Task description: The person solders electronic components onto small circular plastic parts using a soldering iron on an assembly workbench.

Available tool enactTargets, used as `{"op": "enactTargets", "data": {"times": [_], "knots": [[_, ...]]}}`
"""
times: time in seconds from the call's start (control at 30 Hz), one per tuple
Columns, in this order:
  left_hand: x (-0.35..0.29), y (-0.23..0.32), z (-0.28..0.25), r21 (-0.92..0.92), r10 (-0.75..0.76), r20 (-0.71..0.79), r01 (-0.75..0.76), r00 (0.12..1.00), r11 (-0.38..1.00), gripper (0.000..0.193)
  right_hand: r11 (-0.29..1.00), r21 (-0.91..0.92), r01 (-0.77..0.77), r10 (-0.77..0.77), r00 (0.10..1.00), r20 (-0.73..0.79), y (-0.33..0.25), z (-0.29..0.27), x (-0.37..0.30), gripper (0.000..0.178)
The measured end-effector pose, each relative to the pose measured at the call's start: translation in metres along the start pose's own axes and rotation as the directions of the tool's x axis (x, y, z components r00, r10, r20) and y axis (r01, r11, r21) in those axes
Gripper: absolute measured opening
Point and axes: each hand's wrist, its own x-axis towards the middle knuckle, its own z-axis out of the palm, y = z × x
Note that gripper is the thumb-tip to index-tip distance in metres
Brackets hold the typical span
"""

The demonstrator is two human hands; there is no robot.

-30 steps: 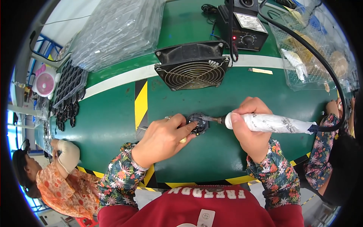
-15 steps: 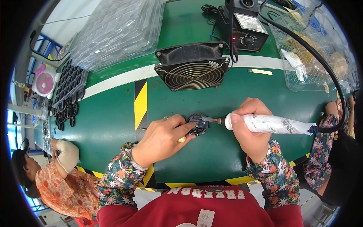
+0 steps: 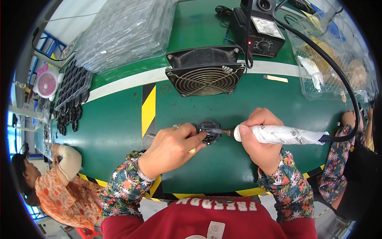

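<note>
A small round black plastic part lies on the green bench in front of me. My left hand is closed at its left side, fingertips pressed on the part; a bit of something pale yellow shows under the fingers. In my right hand is a soldering iron, its handle wrapped in white printed covering, gripped like a pen. The iron's tip points left and reaches the part near my left fingertips. Exactly what the tip touches is too small to tell.
Beyond the part stands a black fan with a wire guard. Behind it is a black soldering station with a lit red light. Clear plastic trays are stacked far left; a clear bin sits far right. People sit on both sides.
The iron and my right hand have shifted slightly left and down, bringing the tip further over the part. My left hand stays on the part.
</note>
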Motion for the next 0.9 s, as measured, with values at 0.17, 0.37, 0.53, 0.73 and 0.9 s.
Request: {"op": "enactTargets", "data": {"times": [0.17,0.37,0.53,0.73,0.9], "knots": [[-0.002,0.0,-0.001,-0.001,0.004,0.009,-0.004,1.0,1.0,0.023,1.0,-0.009,-0.014,0.014,1.0,0.013,0.001,0.003,-0.002,0.013],[-0.002,0.0,-0.002,0.004,0.02,0.02,-0.02,1.0,1.0,0.022,0.998,-0.019,-0.053,0.054,0.996,0.067,0.0,0.003,-0.003,0.009],[-0.002,-0.001,-0.001,-0.003,0.014,0.022,-0.014,1.0,1.0,0.023,0.997,-0.062,-0.041,0.046,0.996,0.079,0.003,0.004,-0.004,0.009],[-0.003,-0.001,-0.002,0.005,0.018,0.027,-0.018,0.999,1.0,0.023,0.995,-0.086,-0.043,0.046,0.998,0.04,0.001,0.006,-0.002,0.014],[-0.002,0.001,-0.003,0.0,0.016,0.051,-0.016,0.999,1.0,0.019,0.991,-0.118,-0.065,0.073,0.995,0.066,-0.008,0.007,-0.002,0.015]]}}
